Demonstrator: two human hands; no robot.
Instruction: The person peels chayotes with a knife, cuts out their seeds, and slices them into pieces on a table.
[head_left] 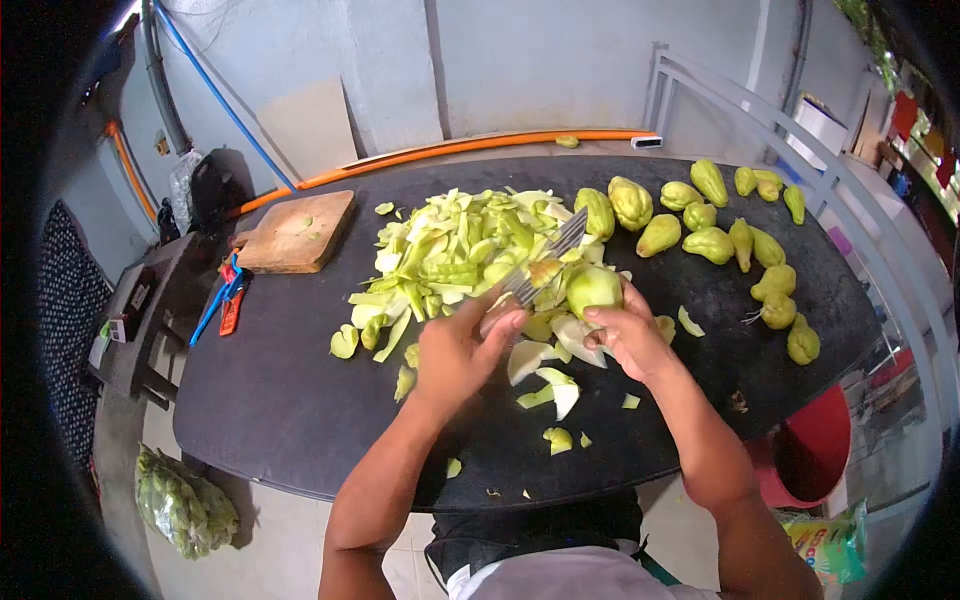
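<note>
My left hand (pixel 462 350) is closed round the handle of a knife (pixel 552 256), whose wide blade points up and to the right with a bit of yellowish peel on it. In my right hand (pixel 632 335) is a pale green chayote (pixel 594 288), gripped by the fingers close beside the blade. Whether the blade touches the chayote I cannot tell. Both hands are above the near side of a big heap of chayote peels (pixel 470 245). Loose peel pieces (pixel 556 390) lie on the table below them.
Several whole chayotes (pixel 708 245) are spread over the right side of the black table (pixel 280 400). At the left are a wooden cutting board (pixel 297 232) and a red-and-blue tool (pixel 231 308). A red bucket (pixel 815 445) stands below the right edge, a filled plastic bag (pixel 185 505) at lower left.
</note>
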